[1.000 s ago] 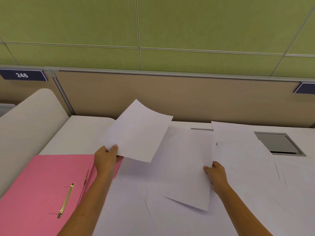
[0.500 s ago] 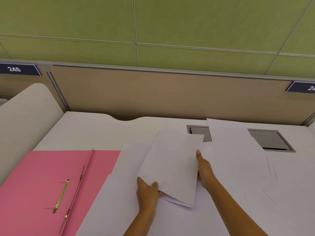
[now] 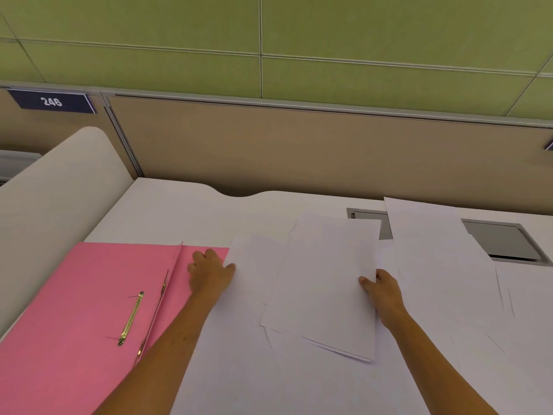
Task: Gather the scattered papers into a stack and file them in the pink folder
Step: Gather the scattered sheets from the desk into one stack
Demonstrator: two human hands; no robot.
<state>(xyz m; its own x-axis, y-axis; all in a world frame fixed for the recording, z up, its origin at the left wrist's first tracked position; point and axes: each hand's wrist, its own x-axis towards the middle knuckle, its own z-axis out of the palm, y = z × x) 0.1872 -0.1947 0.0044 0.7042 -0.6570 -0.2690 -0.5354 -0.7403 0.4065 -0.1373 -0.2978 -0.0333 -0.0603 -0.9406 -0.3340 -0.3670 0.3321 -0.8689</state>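
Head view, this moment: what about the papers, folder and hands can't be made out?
- Sheet count: the scattered papers overlap, white on a white desk.
- Pink folder: near corner cut off by the frame's lower-left edge.
- Left hand: fingertips hidden under a sheet's edge.
- Right hand: fingers hidden behind the small stack it grips.
- Desk hatch: partly covered by paper.

Head view, looking forward and down

It is facing the desk (image 3: 179, 211) closely, taking in the partition (image 3: 299, 151) behind.
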